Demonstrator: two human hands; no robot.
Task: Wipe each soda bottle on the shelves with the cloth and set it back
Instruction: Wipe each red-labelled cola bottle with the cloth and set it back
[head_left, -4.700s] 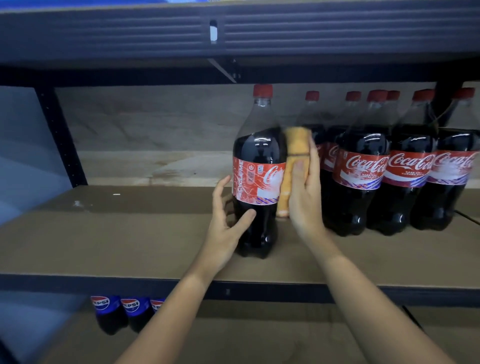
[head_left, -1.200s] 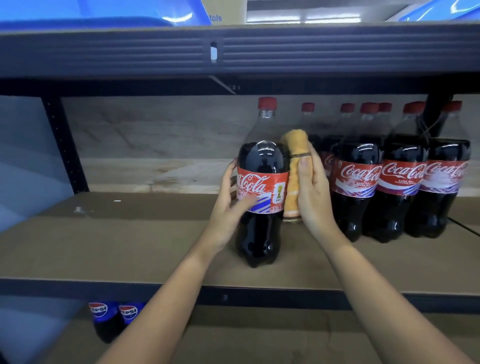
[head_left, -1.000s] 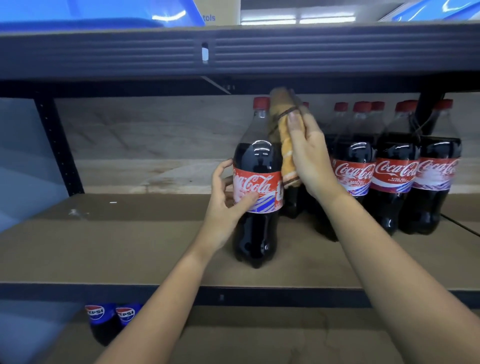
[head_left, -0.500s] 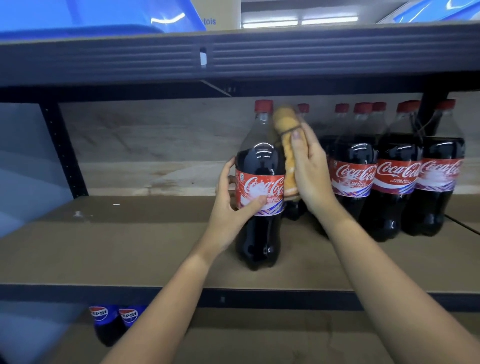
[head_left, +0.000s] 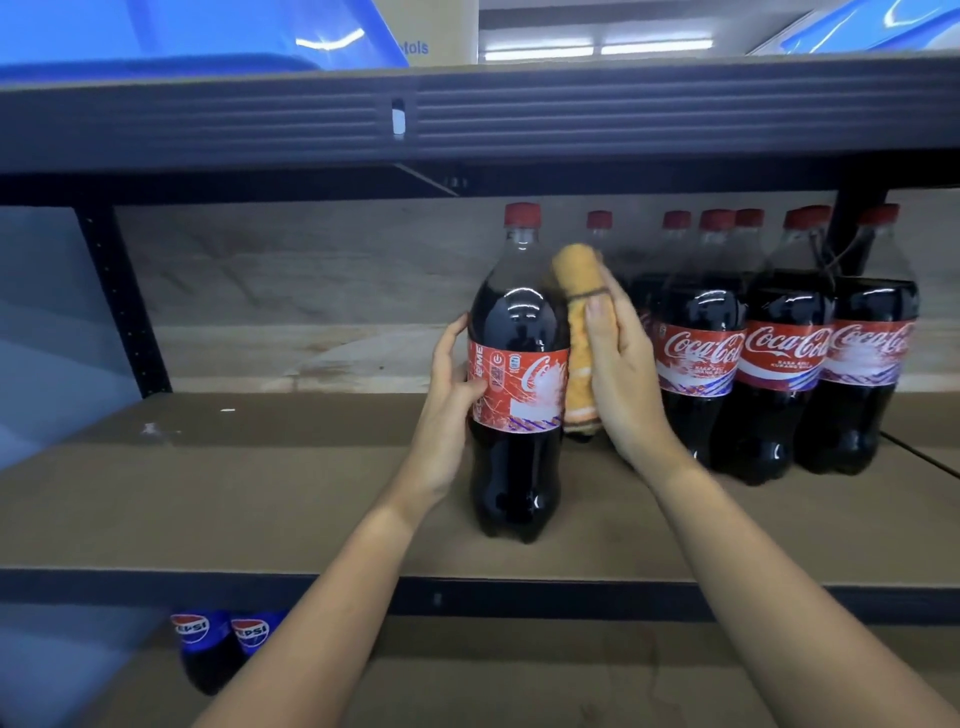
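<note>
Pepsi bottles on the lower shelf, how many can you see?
2. The first Pepsi bottle stands at the left of the lower shelf, the second Pepsi bottle just right of it. Others may be hidden behind them.

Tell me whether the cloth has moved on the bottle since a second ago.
Yes. The cloth has slid down from beside the red cap to the bottle's shoulder and label.

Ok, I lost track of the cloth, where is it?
In the head view it's mid-shelf: the cloth is in the right hand, pressed against the right side of the bottle the left hand steadies.
</note>
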